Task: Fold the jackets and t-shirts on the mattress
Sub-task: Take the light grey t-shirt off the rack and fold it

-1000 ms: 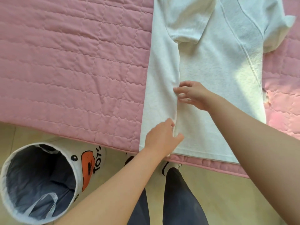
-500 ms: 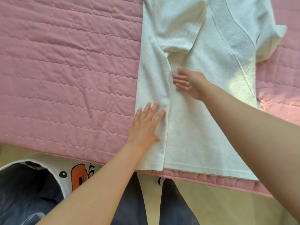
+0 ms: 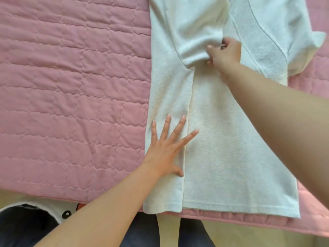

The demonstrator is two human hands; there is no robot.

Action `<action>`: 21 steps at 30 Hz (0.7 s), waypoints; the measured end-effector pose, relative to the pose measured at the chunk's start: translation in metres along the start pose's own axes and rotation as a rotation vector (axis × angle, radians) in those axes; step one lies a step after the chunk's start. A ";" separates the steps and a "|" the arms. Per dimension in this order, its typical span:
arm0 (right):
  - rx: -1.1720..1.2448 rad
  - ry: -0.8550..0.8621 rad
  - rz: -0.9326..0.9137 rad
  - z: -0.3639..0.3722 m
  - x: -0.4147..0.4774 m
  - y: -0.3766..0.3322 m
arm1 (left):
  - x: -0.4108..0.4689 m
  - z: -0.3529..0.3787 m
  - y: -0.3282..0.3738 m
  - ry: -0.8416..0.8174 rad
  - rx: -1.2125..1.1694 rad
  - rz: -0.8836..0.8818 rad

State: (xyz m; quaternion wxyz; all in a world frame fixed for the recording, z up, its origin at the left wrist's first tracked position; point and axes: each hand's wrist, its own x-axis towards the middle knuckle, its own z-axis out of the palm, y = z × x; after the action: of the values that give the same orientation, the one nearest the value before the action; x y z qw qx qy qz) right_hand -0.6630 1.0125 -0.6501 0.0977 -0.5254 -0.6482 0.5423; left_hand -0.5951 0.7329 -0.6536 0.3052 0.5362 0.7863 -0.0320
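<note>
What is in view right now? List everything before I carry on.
t-shirt: one, white, flat on the mattress, its left side folded in, hem at the near edge
mattress: one, pink and quilted, under the t-shirt
bin: one, white with a dark lining, on the floor at bottom left, partly cut off
floor: beige, along the bottom edge
legs: two, in dark trousers, bottom centre
left hand: one, flat with fingers spread, pressing on the t-shirt's folded side
right hand: one, grip on the t-shirt's folded-in sleeve
</note>
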 end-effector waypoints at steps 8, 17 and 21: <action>-0.757 -0.159 -0.629 -0.009 -0.047 0.060 | 0.039 -0.008 -0.013 0.365 -0.082 -0.206; -0.920 -0.177 -0.425 -0.078 -0.035 0.073 | 0.077 -0.022 -0.008 0.202 -0.173 -0.206; -0.666 0.299 -0.419 -0.111 -0.034 0.076 | 0.074 -0.024 0.000 0.468 -0.381 -0.375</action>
State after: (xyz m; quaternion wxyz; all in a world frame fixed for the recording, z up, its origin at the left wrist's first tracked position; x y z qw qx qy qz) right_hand -0.5273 1.0416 -0.6528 0.1237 -0.4583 -0.8596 0.1891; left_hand -0.6229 0.8032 -0.6725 0.2003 0.3085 0.9116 0.1835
